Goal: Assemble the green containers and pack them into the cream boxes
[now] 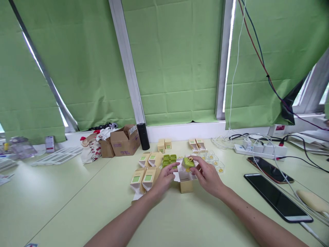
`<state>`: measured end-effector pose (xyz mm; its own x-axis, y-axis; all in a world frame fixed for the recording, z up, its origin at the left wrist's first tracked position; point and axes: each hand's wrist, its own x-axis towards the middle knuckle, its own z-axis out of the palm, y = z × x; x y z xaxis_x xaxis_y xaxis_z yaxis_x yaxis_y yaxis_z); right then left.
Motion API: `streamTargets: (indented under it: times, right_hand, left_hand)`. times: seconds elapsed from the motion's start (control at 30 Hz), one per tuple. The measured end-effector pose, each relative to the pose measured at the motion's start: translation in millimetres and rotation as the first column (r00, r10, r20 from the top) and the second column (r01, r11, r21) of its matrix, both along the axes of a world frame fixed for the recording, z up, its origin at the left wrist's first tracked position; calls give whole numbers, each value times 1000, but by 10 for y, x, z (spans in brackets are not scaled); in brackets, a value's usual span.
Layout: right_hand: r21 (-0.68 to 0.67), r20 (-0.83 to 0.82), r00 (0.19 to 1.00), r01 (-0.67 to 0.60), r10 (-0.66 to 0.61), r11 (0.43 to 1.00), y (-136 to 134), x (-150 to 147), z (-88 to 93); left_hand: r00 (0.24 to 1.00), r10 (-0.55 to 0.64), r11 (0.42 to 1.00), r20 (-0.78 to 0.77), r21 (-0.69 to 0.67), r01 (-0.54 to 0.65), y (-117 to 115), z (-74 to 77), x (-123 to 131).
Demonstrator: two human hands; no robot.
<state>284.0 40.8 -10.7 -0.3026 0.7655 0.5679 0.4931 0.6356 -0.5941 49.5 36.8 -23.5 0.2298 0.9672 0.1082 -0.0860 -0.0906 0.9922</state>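
Observation:
My right hand (208, 173) pinches a small green-lidded container (189, 162) with a yellow ring on top, its lower part clear. Directly below it stands a small open kraft box (186, 186) with its flaps spread. My left hand (166, 176) is to the left of that box, fingers stretched towards the container and apart from it. Beside the left hand are several kraft boxes with green labels (148, 178). Green cups (169, 159) are grouped behind the hands. Clear cups with yellow bits (212, 158) lie behind my right hand.
More small kraft boxes (197, 145) are at the table's back. A cardboard carton (125, 140) and a black cylinder (143, 136) stand at the back left. On the right lie a white power strip (259, 151), cables and two phones, the nearer one a white-edged phone (277, 197).

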Motion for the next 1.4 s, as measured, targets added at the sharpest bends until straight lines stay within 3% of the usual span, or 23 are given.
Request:
streamTargets:
  times: [0.3, 0.67, 0.93, 1.4]
  right_hand:
    - [43, 75, 995, -75, 72, 996, -54, -41, -36]
    - [74, 112, 990, -95, 86, 993, -75, -53, -115]
    - [120, 183, 979, -110, 87, 987, -143, -56, -57]
    - [125, 63, 997, -42, 35, 991, -98, -141, -80]
  left_hand:
    - [1000, -4, 1000, 23, -30, 5, 73, -65, -15]
    - [999, 31, 1000, -33, 2, -31, -26, 41, 5]
    - [999, 32, 999, -40, 17, -31, -47, 45, 0]
    - [995, 79, 997, -58, 25, -78, -38, 27, 31]
